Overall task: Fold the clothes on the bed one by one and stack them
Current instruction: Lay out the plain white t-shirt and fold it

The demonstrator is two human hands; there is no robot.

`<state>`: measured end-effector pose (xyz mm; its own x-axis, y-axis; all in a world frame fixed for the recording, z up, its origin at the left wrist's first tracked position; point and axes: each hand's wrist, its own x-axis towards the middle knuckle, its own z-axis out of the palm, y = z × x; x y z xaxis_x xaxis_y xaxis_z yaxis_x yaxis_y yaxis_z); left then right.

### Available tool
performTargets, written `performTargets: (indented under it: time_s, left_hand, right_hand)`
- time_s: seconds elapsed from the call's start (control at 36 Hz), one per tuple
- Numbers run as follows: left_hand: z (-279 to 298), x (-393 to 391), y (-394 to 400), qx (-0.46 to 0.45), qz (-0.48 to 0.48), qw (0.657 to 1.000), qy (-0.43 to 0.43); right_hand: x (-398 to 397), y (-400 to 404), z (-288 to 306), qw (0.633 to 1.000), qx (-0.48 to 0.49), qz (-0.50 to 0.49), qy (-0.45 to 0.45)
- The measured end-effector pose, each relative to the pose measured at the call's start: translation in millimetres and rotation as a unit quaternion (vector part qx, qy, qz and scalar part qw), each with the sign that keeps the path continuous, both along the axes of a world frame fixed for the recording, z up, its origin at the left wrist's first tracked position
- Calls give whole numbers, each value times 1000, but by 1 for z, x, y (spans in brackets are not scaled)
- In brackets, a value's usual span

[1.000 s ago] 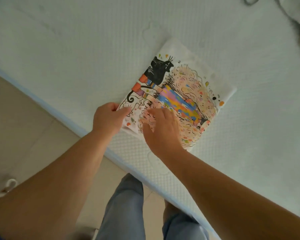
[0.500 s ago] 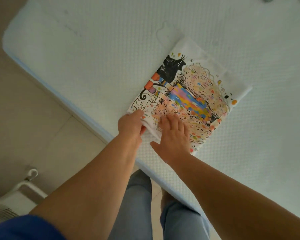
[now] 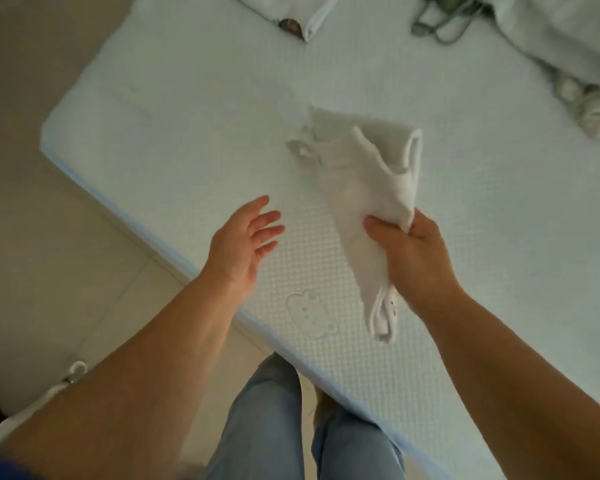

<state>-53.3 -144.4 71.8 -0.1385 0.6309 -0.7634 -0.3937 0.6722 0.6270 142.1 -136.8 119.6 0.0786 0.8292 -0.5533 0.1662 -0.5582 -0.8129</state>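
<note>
Illumination is soft, diffuse and moderately dim, with a cool greenish-grey cast over the white mattress (image 3: 194,109). No hard shadows register; only a faint, blurred shade lies on the mattress beneath the white garment (image 3: 368,174). No glare or blown highlights are noted. The quilted weave is crisp on the mattress edge nearest the camera and washes out toward the far side. Motion blur softens the garment's raised folds and the left hand (image 3: 243,244); the right hand (image 3: 409,251) reads slightly sharper. Items at the far side of the mattress are smeared and indistinct. Wide-angle distortion bows the mattress edge and stretches both forearms toward the lower corners.
</note>
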Motion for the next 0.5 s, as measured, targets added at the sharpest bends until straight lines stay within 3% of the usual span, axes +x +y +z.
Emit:
performTargets:
  time_s: [0.14,0.22,0.33,0.44,0.5]
  left_hand:
    - [-2,11,24,-57,-31,998,19]
    - [-6,12,31,-24,-39,998,-34]
    - [-32,15,21,-60,-75,994,-50]
    - [-69,22,4,-149,-150,971,111]
    - [-84,25,-6,-143,-179,956,181]
  right_hand:
    - [57,11,48,963,-52,-42,260]
    - [89,14,39,949,-92,-22,299]
    - [123,11,-23,958,-196,-67,200]
    - [142,-10,-96,965,-236,-105,46]
    - [149,-22,-125,968,-227,-101,-25]
